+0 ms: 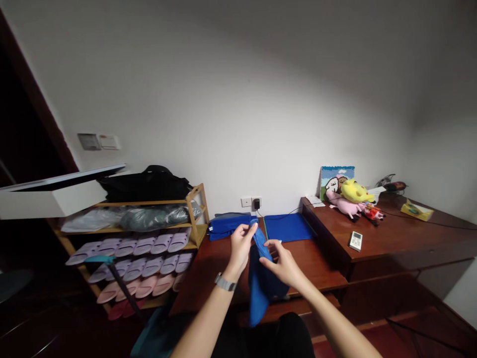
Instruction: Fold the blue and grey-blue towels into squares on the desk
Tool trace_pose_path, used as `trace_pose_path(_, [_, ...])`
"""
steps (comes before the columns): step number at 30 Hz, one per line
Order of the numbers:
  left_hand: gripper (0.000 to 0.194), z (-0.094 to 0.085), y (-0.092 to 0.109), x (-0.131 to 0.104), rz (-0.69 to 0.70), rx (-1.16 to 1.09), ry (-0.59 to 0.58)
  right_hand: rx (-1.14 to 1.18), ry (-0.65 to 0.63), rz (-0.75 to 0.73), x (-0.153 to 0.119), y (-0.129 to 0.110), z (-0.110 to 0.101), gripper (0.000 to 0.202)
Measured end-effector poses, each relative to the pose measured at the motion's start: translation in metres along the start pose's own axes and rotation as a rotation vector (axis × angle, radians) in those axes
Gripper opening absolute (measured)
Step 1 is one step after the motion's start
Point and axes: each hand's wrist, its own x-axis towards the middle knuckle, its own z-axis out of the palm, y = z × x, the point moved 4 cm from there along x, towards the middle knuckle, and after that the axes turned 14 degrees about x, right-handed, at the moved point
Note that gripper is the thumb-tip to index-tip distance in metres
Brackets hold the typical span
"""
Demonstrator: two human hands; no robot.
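Note:
A blue cloth hangs in front of me over the near edge of the low brown table. My left hand pinches its upper end between thumb and fingers. Lower down and to the right, my right hand has its thumb and fingertips closed on the cloth's right edge. Behind my left hand lies a folded blue stack. A flat blue item rests at the back of the table, to the right of the stack.
To the left stands a wooden rack with rows of slippers and a black bag. The higher desk on the right holds plush toys, a white remote and a yellow tissue pack.

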Motion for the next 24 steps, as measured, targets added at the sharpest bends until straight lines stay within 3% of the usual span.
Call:
trace_pose_path(5, [0.051, -0.012, 0.005, 0.005, 0.001, -0.051, 0.107, -0.156, 0.012, 0.034, -0.026, 0.027, 0.004, 0.011])
trace_pose_path(10, [0.053, -0.017, 0.012, 0.006, 0.032, -0.094, 0.177, -0.131, 0.066, -0.071, -0.041, 0.046, 0.019, 0.014])
trace_pose_path(14, [0.053, -0.013, 0.015, -0.001, 0.037, -0.117, 0.193, -0.213, 0.157, -0.142, -0.044, 0.055, 0.041, 0.035])
trace_pose_path(20, [0.056, -0.008, 0.023, -0.006, 0.019, -0.15, 0.191, -0.442, 0.354, -0.197, -0.04, 0.071, 0.055, 0.021])
trace_pose_path(24, [0.058, -0.006, 0.028, -0.006, -0.007, -0.185, 0.182, -0.423, 0.403, -0.27, -0.045, 0.073, 0.056, 0.024])
